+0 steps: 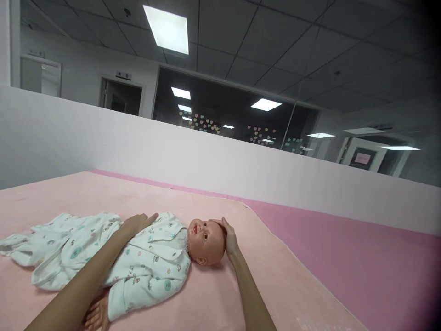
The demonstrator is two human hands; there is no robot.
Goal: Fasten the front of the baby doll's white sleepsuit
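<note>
Both hands lie open on the doll [161, 257] on the pink blanket [213, 299], left hand [136, 224] flat on its chest, right hand [230, 239] cupping its head; gentle, even support seems best.

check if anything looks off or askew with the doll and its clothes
The white printed romper looks loose on the doll: its leg end lies flat and rumpled. Left hand rests on the chest, right hand cups the head.

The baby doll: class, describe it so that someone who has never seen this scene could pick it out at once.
Start at the pale pink blanket spread over the brighter pink surface. The baby doll lies on its back there, with the left hand on its chest and the right hand cupping its head. It alone has a bare face and a white printed suit.
</note>
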